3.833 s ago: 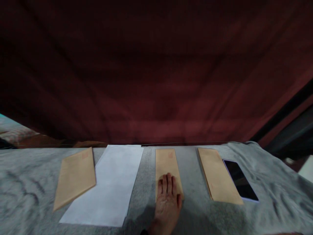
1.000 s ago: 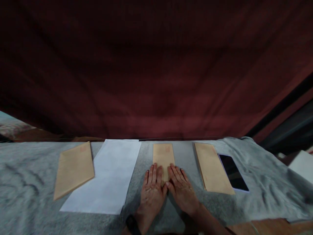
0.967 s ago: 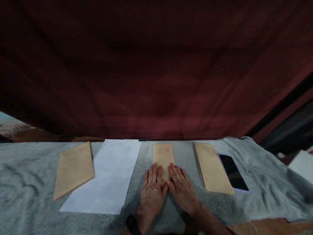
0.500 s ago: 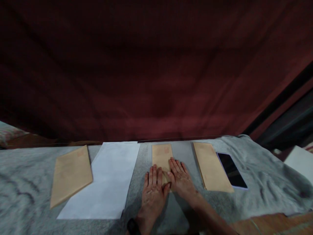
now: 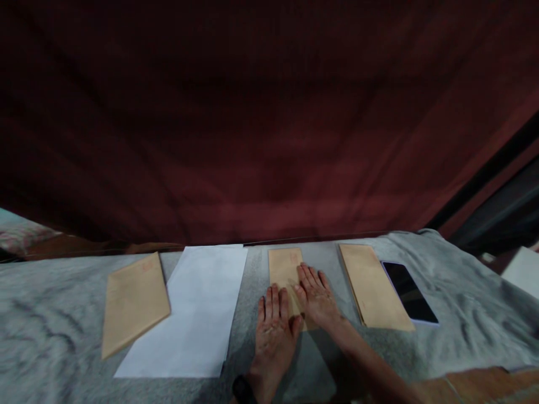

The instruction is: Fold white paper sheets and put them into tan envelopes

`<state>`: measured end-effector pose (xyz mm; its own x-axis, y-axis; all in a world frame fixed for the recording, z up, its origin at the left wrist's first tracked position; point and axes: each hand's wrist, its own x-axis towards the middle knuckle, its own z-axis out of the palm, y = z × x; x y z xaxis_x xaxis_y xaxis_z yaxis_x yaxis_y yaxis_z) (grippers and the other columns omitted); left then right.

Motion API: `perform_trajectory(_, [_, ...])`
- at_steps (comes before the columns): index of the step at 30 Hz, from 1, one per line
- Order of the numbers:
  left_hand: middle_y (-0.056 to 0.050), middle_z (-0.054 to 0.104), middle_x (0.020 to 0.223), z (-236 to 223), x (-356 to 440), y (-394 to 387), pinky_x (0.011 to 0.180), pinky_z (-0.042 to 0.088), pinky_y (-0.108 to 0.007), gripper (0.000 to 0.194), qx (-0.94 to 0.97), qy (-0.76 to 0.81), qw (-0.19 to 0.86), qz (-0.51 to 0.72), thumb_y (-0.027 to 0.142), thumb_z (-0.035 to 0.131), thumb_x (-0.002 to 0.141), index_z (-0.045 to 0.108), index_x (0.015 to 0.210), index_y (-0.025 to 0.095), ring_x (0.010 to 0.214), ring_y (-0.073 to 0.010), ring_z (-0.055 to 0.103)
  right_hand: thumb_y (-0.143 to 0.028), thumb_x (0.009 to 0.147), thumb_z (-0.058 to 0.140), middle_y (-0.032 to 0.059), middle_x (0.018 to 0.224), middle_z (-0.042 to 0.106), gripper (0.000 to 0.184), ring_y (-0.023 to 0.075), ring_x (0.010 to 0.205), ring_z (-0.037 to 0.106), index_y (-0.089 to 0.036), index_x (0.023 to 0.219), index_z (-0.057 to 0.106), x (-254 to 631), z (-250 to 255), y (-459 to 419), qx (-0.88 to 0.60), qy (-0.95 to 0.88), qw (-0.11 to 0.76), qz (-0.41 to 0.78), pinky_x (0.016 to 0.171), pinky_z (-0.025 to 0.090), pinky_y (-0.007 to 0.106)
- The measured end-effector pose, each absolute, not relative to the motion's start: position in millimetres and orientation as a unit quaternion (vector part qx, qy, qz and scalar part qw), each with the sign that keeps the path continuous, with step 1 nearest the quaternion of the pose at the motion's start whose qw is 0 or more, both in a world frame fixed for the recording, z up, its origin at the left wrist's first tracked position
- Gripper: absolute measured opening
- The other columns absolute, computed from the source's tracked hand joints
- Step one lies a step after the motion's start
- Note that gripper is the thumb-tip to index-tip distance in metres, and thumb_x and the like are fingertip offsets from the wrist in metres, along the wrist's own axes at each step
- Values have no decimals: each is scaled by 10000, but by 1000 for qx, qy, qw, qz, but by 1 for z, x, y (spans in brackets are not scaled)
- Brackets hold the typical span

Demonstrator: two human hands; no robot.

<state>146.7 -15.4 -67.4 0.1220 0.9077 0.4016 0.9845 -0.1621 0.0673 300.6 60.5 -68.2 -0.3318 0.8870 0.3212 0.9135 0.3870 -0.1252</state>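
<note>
Beneath the left hand [image 5: 274, 336] and right hand [image 5: 320, 304], both flat and gripping nothing, the middle envelope [image 5: 283, 268] is judged light, easily creased, best held by its edges.

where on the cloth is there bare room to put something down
Bare grey cloth shows between the middle envelope and right-hand envelopes, rumpled cloth right of the phone and left of the left-hand envelope. It's crowded where the left hand and right hand cover the middle envelope, and where the left-hand envelope overlaps white paper.
</note>
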Motion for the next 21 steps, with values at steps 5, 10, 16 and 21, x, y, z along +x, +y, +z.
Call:
perform_trajectory(5, [-180,521,1519,-65,148,-16,1130,412,-509,562,-737,-641,104,-186,412,499,964,537,1444,121,1418,-327,465,-332,1075,299,140,1595,400,546,265,1496,346,-131,1581,330,306,-69,45,-519,-835,176,-57,1223,254,526])
perform_trajectory(10, [-188,501,1534,-67,149,-16,1150,389,-522,549,-737,-643,118,-169,356,487,964,527,1449,101,1434,-333,445,-259,1065,314,124,1601,388,528,252,1486,368,-134,1578,335,308,-67,28,-495,-849,173,-64,1225,272,517])
perform_trajectory(16, [-205,474,1549,-67,148,-16,1161,373,-532,566,-746,-636,130,-149,288,466,960,477,1489,90,1454,-338,419,-273,1074,299,107,1604,389,524,234,1486,368,-151,1584,323,316,-63,15,-480,-863,157,-31,1241,256,504])
perform_trajectory(21, [-167,468,1563,-68,147,-17,1165,368,-531,565,-753,-628,143,-131,181,413,961,435,1523,131,1474,-312,393,-341,1081,346,84,1604,395,521,222,1481,375,-154,1567,364,319,-57,-5,-448,-881,155,-6,1247,276,472])
